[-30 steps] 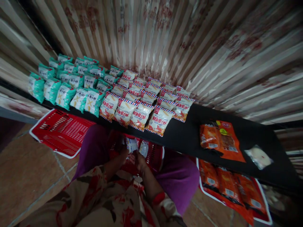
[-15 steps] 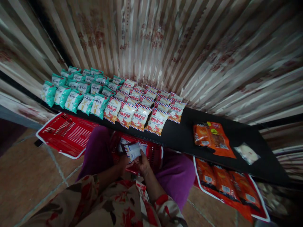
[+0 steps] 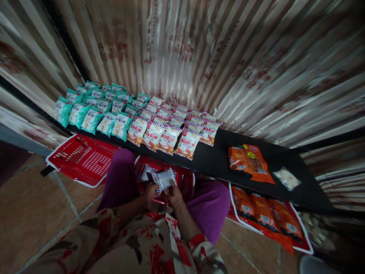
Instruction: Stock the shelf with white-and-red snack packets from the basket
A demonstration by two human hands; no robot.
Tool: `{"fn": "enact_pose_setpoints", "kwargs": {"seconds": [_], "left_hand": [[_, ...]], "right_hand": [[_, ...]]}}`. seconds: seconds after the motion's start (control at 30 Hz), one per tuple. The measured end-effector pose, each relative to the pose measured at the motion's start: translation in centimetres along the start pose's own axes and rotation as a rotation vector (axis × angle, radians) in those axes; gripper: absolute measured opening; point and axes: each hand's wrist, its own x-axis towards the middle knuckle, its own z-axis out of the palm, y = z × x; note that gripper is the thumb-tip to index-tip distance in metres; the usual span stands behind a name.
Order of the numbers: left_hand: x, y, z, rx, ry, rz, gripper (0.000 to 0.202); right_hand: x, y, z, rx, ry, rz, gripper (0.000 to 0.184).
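Over a red basket (image 3: 186, 186) between my knees I hold a small snack bag (image 3: 164, 180) with its pale back side up and striped edges. My left hand (image 3: 151, 193) pinches its lower left corner. At its right edge, my right hand (image 3: 174, 194) grips it with the thumb on top. Another silvery packet (image 3: 145, 173) lies in the basket behind my left hand. Just ahead on the black shelf (image 3: 205, 163), white and orange snack bags (image 3: 186, 144) stand in rows. Teal and white snack bags (image 3: 122, 125) are lined up to their left.
An empty-looking red basket (image 3: 94, 160) sits on the floor at left. Orange packages (image 3: 258, 163) and a clear packet with something pale (image 3: 287, 178) lie on the shelf's right part. Below them, another basket holds orange packages (image 3: 264, 213). A striped curtain (image 3: 182, 49) hangs behind the shelf.
The held bag has turned slightly and sits a little higher. My left hand has come up to its lower left corner. The camera view has shifted a little.
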Motion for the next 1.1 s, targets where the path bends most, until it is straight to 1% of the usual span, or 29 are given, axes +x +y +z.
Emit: {"fn": "enact_pose_setpoints", "kwargs": {"seconds": [0.13, 0.23, 0.37, 0.5, 0.63, 0.77, 1.1], "left_hand": [[-0.9, -0.1, 0.1, -0.050, -0.016, 0.061, 0.030], [-1.2, -0.2, 0.2, -0.093, -0.046, 0.084, 0.030], [-0.8, -0.4, 0.2, -0.121, -0.008, 0.076, 0.025], [-0.2, -0.6, 0.0, -0.125, 0.023, 0.079, 0.019], [-0.1, -0.7, -0.1, -0.121, 0.029, 0.085, 0.021], [-0.1, -0.7, -0.2, -0.113, 0.030, 0.094, 0.021], [0.1, -1.0, -0.3, -0.065, 0.011, 0.116, 0.026]], "right_hand": [[-0.5, 0.3, 0.0, 0.002, -0.004, -0.027, 0.023], [-0.9, 0.5, 0.0, -0.010, -0.004, -0.051, 0.025], [-1.2, 0.7, 0.0, -0.019, -0.011, -0.078, 0.027], [-1.2, 0.9, 0.1, -0.014, -0.020, -0.076, 0.026], [-1.1, 0.8, 0.0, -0.016, -0.011, -0.051, 0.026], [-1.0, 0.6, -0.2, -0.030, -0.035, -0.043, 0.028], [-1.1, 0.6, -0.1, -0.054, 0.005, -0.143, 0.027]]}}
